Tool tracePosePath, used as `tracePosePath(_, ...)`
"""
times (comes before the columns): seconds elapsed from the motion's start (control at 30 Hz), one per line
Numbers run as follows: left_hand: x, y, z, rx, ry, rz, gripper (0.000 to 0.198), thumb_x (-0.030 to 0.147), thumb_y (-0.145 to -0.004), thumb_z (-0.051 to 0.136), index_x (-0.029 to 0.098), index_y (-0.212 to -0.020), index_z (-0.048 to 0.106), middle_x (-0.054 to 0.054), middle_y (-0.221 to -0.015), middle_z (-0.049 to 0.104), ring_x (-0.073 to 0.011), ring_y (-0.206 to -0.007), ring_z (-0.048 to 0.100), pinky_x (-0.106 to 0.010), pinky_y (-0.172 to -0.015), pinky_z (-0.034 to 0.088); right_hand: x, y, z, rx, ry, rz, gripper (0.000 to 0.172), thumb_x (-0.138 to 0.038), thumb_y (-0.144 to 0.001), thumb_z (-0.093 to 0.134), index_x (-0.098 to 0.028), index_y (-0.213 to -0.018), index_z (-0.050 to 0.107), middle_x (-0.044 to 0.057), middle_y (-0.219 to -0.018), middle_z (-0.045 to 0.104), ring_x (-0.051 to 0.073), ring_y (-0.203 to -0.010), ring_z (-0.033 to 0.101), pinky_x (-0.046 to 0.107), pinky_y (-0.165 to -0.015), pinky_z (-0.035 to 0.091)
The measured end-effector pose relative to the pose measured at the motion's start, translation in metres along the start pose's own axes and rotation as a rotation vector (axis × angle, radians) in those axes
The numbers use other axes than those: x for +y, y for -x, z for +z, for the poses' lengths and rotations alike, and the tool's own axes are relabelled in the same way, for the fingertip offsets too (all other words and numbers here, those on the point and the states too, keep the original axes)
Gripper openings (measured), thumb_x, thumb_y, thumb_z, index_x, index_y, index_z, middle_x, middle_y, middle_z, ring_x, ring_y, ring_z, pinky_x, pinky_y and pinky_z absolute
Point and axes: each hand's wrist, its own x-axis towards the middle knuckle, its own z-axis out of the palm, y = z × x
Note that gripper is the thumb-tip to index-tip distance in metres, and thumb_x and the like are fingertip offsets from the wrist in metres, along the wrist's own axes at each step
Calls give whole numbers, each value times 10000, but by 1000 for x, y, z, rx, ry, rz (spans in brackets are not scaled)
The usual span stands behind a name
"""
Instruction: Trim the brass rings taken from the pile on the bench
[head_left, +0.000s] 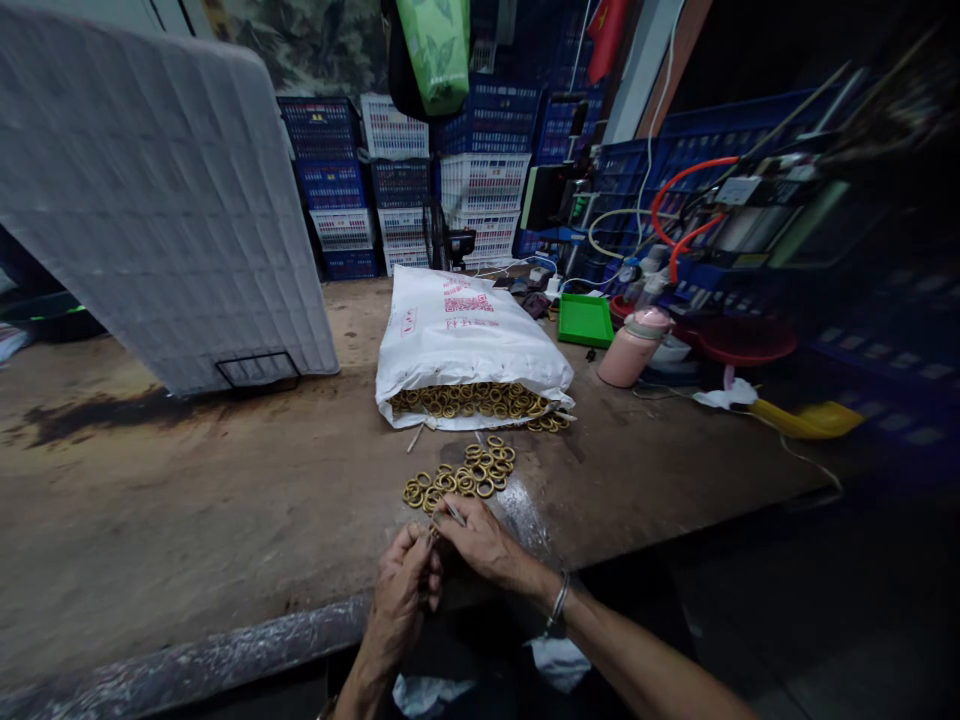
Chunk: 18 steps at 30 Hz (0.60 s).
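My left hand (405,580) is closed near the table's front edge, pinching a small brass-coloured ring (433,532) that its fingertips mostly cover. Close against it, my right hand (484,540) grips a thin metal tool (454,513); its exact kind is too small to make out. Just beyond both hands lies a loose pile of brass-coloured rings (486,470). Behind the pile, a white woven sack (465,345) with red print lies on its side, its mouth towards me and full of the same rings.
A large white quilted panel (172,200) stands on the wooden table (187,500) at left. To the right are a green tray (585,320), a pink bottle (636,348), a red dish (742,340) and a yellow scoop-like piece (810,418). Stacked crates (484,180) line the back.
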Motion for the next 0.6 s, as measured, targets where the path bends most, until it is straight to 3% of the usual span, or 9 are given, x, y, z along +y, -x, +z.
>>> tracePosePath(0.13,0,0,-3,-26,0,31,288,437,-704,587,191,-705,437,87,-502,462,-27,-337,357,-132,-316,269,1,-1,1,41,8,7,208,-286,-821,369,-171,-694,488,-42,-601,474,81,-572,438,174,-547,336)
tracePosePath(0.23,0,-1,-5,-19,-7,29,283,433,-712,582,194,-715,431,82,-531,479,-22,-348,372,-126,-327,278,1,1,1,76,200,-35,188,-256,-810,377,-179,-674,481,-33,-591,479,89,-564,426,180,-533,308)
tracePosePath(0.33,1,-1,-6,3,-16,12,300,448,-695,594,197,-730,432,85,-527,477,-20,-349,378,-121,-334,277,0,6,1,-2,401,-108,98,-144,-731,411,-187,-685,486,-27,-598,493,93,-559,413,184,-517,270)
tracePosePath(0.47,0,-3,-7,19,-43,16,329,468,-672,606,197,-737,432,88,-509,471,-20,-338,372,-121,-330,278,-1,9,2,-52,583,-123,196,-69,-627,401,-189,-745,502,-13,-614,512,104,-563,428,194,-523,255)
tracePosePath(0.6,0,-3,-7,31,-111,24,354,503,-661,593,194,-721,431,87,-492,462,-23,-326,365,-124,-316,281,-2,9,2,-43,705,-132,217,-87,-627,398,-192,-784,505,0,-641,541,111,-562,439,209,-520,242)
